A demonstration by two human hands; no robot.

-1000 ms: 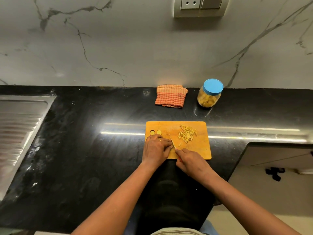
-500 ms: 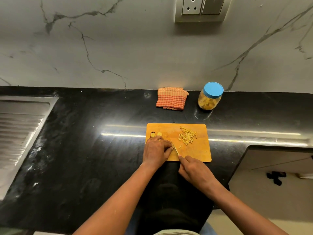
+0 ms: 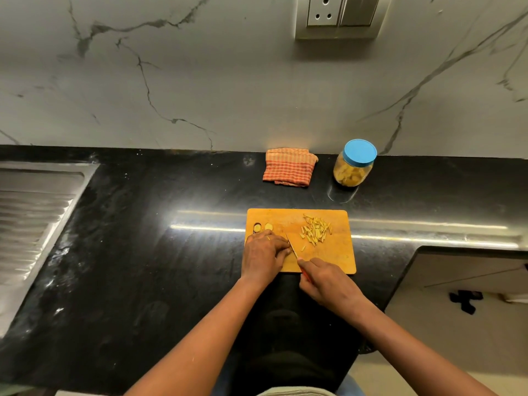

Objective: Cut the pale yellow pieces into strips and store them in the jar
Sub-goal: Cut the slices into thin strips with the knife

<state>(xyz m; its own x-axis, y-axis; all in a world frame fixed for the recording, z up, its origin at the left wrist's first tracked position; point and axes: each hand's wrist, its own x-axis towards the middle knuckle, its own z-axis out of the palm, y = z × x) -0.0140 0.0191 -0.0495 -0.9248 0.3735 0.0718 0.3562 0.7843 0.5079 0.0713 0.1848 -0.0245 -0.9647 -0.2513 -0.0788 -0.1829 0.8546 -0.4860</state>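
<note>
An orange cutting board (image 3: 337, 258) lies on the black counter. A heap of pale yellow strips (image 3: 315, 230) sits on its right half, and two round pale yellow pieces (image 3: 263, 227) lie at its left edge. My left hand (image 3: 264, 254) has its fingers curled down on the board over a piece that it hides. My right hand (image 3: 328, 281) grips the red handle of a small knife (image 3: 291, 245), whose blade runs along the left fingertips. A clear jar (image 3: 354, 167) with a blue lid, holding pale yellow pieces, stands behind the board.
A folded orange checked cloth (image 3: 288, 167) lies by the marble wall left of the jar. A steel sink drainboard (image 3: 31, 212) fills the far left. The counter steps inward at the right near a pale cabinet (image 3: 471, 281).
The knife blade has shifted slightly beside my left fingertips while both hands stay at the board's near-left part. The camera has tilted a little, so the scene sits lower in view.
</note>
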